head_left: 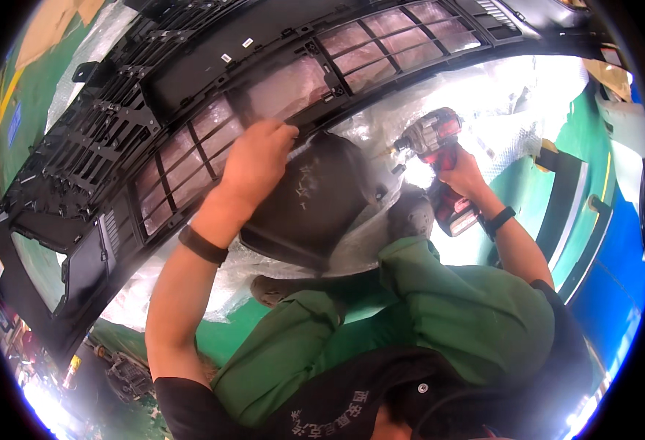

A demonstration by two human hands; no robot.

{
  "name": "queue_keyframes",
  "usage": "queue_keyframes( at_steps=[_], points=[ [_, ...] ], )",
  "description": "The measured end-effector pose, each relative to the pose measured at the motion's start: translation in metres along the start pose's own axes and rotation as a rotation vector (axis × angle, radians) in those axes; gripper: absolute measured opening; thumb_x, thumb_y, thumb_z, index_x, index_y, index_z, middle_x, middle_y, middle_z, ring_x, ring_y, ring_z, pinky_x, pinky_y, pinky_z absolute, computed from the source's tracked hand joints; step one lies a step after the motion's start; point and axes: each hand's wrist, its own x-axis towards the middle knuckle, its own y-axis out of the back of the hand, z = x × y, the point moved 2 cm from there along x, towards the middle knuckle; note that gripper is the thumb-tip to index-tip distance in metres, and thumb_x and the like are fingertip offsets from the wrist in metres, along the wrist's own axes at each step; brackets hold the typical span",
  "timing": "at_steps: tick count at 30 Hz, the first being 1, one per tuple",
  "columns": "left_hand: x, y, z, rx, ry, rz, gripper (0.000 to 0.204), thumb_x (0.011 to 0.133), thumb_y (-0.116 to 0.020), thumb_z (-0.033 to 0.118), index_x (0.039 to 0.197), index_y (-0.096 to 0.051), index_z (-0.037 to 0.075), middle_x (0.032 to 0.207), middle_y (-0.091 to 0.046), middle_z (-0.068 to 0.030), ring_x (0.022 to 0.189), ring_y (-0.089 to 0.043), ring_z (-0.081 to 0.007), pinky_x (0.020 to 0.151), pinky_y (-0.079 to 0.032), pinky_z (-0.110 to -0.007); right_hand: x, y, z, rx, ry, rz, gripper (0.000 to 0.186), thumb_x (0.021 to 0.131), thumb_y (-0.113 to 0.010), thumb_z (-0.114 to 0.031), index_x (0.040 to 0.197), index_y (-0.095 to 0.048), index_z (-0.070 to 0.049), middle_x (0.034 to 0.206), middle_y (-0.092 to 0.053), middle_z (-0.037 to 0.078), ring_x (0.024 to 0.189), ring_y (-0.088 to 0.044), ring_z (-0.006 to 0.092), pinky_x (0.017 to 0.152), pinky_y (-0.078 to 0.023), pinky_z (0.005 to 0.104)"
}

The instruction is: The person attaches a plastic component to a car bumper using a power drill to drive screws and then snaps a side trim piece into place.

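Note:
In my right hand [463,172] is a red and black cordless drill [440,136], its bit pointing left toward a black curved panel [308,209]. My left hand [259,155] is closed, fingers curled together at the edge where this panel meets a long black plastic grille frame [183,73]. What the left fingers hold, if anything, is hidden. Pale scuffs mark the panel's smooth face, which lies just in front of my knees. The drill tip is apart from both the panel and the frame.
Clear plastic wrap [498,95] lies under the frame and panel on a green floor [238,330]. My bent legs in green trousers [476,301] and my shoes are close to the panel. Dark strips [557,213] lie at the right, beside a blue surface [608,257].

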Motion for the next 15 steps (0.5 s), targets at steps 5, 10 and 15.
queue_keyframes(
  at_steps=[5,10,15],
  points=[
    [0.017,-0.005,-0.003,0.11,-0.007,-0.104,0.017,0.084,-0.069,0.002,0.101,-0.066,0.005,0.094,-0.068,-0.0124,0.09,-0.065,-0.034,0.079,-0.054,-0.043,0.001,0.0,0.002,-0.012,0.004,0.009,0.047,0.068,-0.075,-0.014,0.106,-0.056,0.006,0.093,-0.068,0.027,0.09,-0.067,0.0428,0.084,-0.053,0.045],
    [0.024,-0.01,-0.012,0.249,-0.173,-0.228,0.017,0.079,-0.072,0.006,0.095,-0.066,0.005,0.094,-0.066,-0.0097,0.092,-0.065,-0.0316,0.081,-0.055,-0.041,0.001,0.0,0.001,-0.021,-0.015,0.0,0.048,0.068,-0.075,-0.015,0.107,-0.056,0.006,0.094,-0.068,0.027,0.092,-0.067,0.0441,0.085,-0.052,0.0458],
    [0.028,-0.009,-0.01,0.256,-0.292,-0.236,0.015,0.078,-0.069,0.005,0.092,-0.067,0.005,0.097,-0.064,-0.0074,0.095,-0.064,-0.0288,0.083,-0.054,-0.039,0.001,-0.003,0.007,-0.027,0.001,0.023,0.048,0.069,-0.075,-0.017,0.107,-0.056,0.006,0.095,-0.068,0.028,0.092,-0.066,0.0444,0.086,-0.052,0.0461]
  ],
)
